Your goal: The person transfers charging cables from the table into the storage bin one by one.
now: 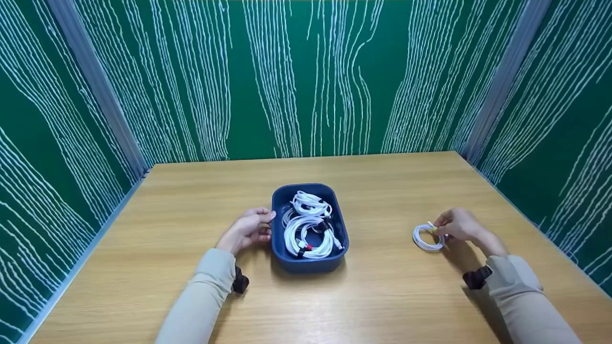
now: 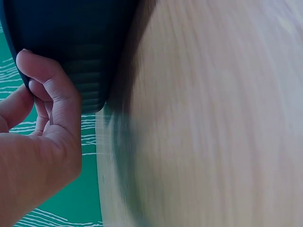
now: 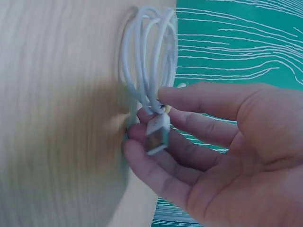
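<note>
A dark blue rectangular bin point(image 1: 311, 266) stands near the middle of the table, with several coiled white cables point(image 1: 310, 236) inside, some tied with black straps. My left hand point(image 1: 248, 229) is at the bin's left side and holds its rim between thumb and fingers; the left wrist view shows the curled fingers point(image 2: 52, 80) against the bin's dark wall. To the right, my right hand point(image 1: 461, 224) pinches a small coiled white USB cable point(image 1: 429, 238) at its yellow tie. In the right wrist view the metal USB plug point(image 3: 157, 135) hangs beside the fingertips.
The wooden table point(image 1: 201, 191) reaches back to a green wall point(image 1: 311, 95) with white wavy lines. Green panels stand along the left and right edges too. A dark wrist camera point(image 1: 240, 280) is strapped to the left arm, another to the right point(image 1: 477, 277).
</note>
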